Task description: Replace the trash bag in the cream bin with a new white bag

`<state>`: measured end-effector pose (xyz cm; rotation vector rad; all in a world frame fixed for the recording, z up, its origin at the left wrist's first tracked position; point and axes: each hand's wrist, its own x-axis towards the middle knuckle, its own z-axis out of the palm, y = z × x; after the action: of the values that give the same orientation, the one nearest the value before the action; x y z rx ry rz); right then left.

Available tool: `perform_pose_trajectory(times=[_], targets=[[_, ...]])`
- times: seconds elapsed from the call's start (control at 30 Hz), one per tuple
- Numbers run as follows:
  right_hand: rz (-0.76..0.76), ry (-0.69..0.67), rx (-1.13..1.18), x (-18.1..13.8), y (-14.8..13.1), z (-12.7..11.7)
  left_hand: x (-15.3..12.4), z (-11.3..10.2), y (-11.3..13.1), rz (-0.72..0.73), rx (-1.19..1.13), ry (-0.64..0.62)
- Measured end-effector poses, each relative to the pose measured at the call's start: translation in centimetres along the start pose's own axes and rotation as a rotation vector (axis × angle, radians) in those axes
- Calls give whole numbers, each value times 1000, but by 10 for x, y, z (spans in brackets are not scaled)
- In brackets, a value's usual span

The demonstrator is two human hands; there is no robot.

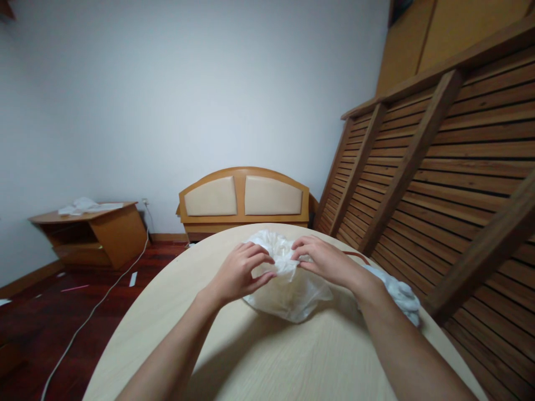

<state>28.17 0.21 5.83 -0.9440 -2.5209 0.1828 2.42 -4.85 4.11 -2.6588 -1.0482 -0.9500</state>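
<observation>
A crumpled clear plastic bag (292, 292) lies on the round pale wooden table (267, 356), a little beyond its middle. My left hand (241, 273) pinches the bag's bunched top from the left, fingers curled onto the plastic. My right hand (324, 259) grips the same bunched part from the right, fingers bent over it. The two hands almost touch above the bag. What is inside the bag I cannot make out.
A second bundle of white plastic (399, 292) lies by my right forearm at the table's right edge. A slatted wooden bed frame (438, 167) leans at the right. A headboard (243, 196) stands against the far wall. A low wooden cabinet (90, 234) sits at left, a white cable (96, 306) crossing the floor.
</observation>
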Motion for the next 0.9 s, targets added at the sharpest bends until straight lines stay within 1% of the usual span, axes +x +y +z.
perform_pose_trajectory(times=[0.07,0.13,0.2,0.27,0.33,0.37,0.47,0.57,0.7,0.8,0.9], targets=[[27,-14,1,-3,3,-4,-1,-3,-2,-75,-11,120],[56,5,7,-5,2,-6,-3,-2,-10,-217,-22,193],[103,66,17,-6,-1,-8,-7,1,-21,-417,-50,179],[184,116,25,-6,-4,-8,-11,4,-33,-630,-125,123],[263,108,40,-7,-6,-7,-14,6,-41,-770,-232,67],[292,89,53,-7,-7,-6,-15,5,-43,-802,-291,39],[326,35,102,-8,-5,-3,-18,-2,-45,-803,-443,-52],[296,23,158,-8,1,1,-21,-9,-42,-764,-524,-128],[225,35,201,-7,11,5,-23,-10,-43,-760,-557,-156],[228,48,133,-7,17,7,-26,-7,-49,-755,-457,-157],[282,72,0,-8,18,6,-30,-6,-54,-781,-211,-206]])
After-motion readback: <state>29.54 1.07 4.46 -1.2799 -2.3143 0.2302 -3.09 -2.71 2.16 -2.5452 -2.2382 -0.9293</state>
